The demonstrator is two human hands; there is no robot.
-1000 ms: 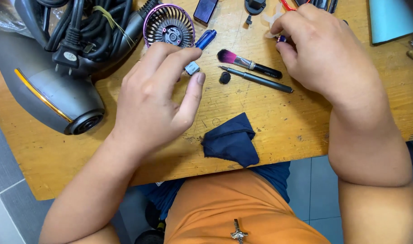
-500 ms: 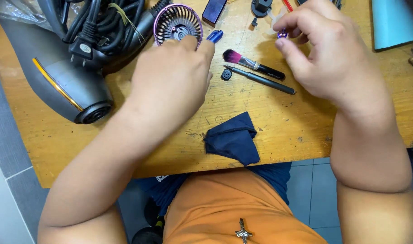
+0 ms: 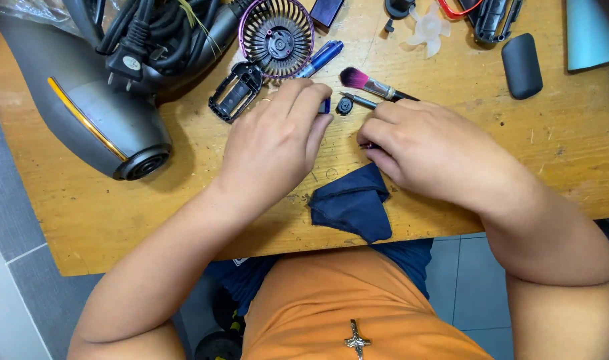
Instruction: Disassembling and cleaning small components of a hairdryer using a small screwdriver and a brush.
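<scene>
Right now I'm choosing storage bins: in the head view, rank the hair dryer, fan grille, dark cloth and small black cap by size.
1. Hair dryer
2. Fan grille and dark cloth: look alike
3. Small black cap

No packages, labels, signs, screens.

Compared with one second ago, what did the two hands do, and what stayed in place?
The right hand came down from the table's far edge to the wood beside the dark cloth. The left hand now rests near the small black frame. Fan grille, makeup brush and cloth stayed put.
</scene>
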